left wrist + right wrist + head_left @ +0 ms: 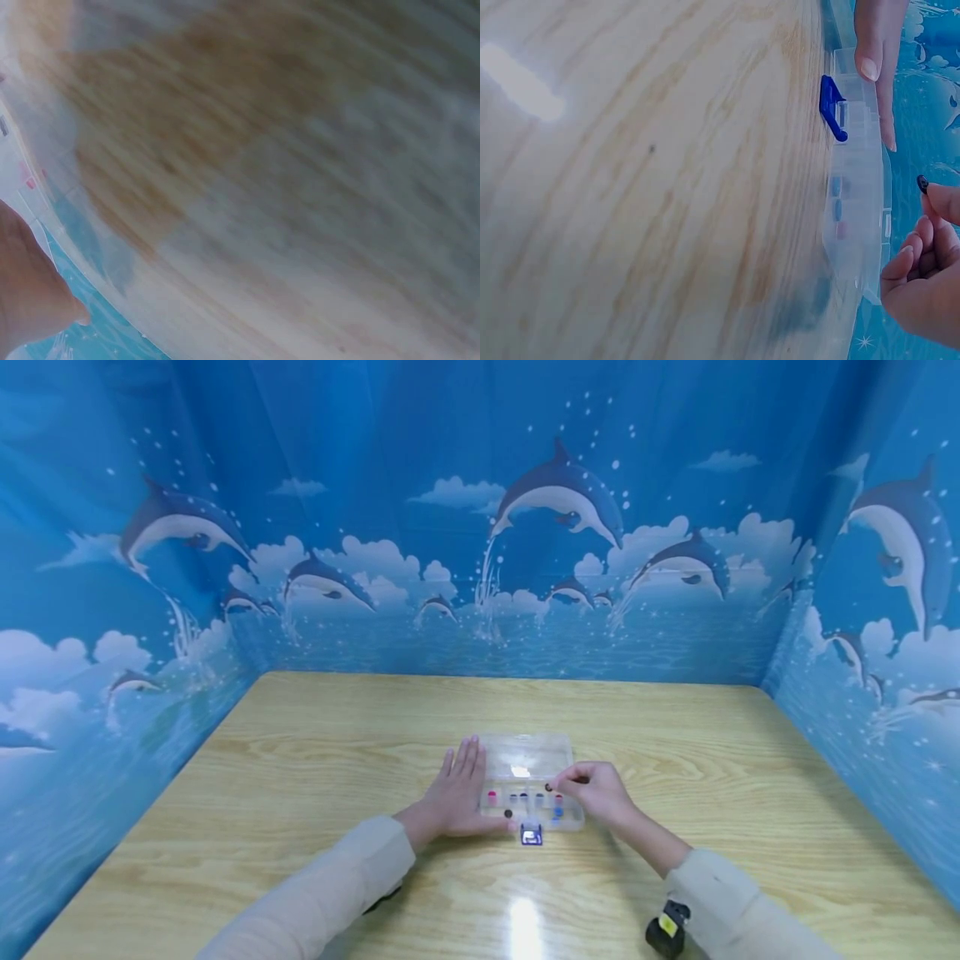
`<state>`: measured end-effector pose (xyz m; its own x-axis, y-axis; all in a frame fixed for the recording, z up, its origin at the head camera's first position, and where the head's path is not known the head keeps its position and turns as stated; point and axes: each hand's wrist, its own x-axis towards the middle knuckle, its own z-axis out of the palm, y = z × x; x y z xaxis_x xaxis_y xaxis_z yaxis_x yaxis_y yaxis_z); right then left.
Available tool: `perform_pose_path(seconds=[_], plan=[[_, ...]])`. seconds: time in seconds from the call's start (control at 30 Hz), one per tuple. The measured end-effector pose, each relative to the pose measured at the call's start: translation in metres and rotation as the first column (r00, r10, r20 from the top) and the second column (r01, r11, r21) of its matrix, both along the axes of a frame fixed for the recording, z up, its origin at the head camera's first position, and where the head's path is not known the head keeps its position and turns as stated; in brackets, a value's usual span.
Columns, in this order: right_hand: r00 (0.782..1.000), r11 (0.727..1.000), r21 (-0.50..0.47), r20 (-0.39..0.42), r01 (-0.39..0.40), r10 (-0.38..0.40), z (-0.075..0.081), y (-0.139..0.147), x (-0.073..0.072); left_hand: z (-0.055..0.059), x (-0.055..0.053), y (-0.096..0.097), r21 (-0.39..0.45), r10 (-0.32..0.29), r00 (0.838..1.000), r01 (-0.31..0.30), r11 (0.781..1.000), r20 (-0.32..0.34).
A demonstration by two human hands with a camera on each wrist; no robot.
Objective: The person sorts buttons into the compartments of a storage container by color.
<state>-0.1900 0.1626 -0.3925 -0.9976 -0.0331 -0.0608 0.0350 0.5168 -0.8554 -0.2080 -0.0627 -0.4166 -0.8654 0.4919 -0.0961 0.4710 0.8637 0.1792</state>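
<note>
A clear plastic compartment box (574, 817) lies on the table with its lid (525, 753) folded back. Flat along the box's left side, my left hand (457, 793) has its fingers straight and its thumb at the front edge. My right hand (596, 789) pinches a small black button (922, 183) between thumb and fingertip, above the right part of the box. Small coloured pieces sit in the compartments, among them a pink one (492, 795), a dark round one (508, 814) and blue ones (557, 813). The left wrist view shows only part of a hand (34, 289).
A blue-framed latch (531, 835) hangs at the box's front edge. The wood-grain table (337, 727) extends around the box. Blue dolphin-print curtains (450, 527) enclose its back and sides. A black wrist device (666, 931) hangs below the right sleeve.
</note>
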Motion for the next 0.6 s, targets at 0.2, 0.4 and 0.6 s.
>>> perform_pose_path(seconds=[0.2, 0.4, 0.6], plan=[[1.0, 0.999, -0.028, 0.007, -0.027, 0.028, 0.001, -0.008, -0.002, 0.001, 0.0, 0.0, 0.007, 0.0, 1.0, 0.0, 1.0, 0.002], [0.998, 0.998, -0.045, 0.013, -0.053, 0.054, 0.001, -0.016, -0.002, 0.003, 0.001, 0.0, 0.017, 0.0, 1.0, 0.0, 1.0, 0.006], [0.997, 0.996, -0.042, 0.005, -0.072, 0.073, 0.0, -0.023, -0.002, 0.004, 0.002, 0.0, 0.021, -0.003, 1.0, 0.003, 1.0, 0.0]])
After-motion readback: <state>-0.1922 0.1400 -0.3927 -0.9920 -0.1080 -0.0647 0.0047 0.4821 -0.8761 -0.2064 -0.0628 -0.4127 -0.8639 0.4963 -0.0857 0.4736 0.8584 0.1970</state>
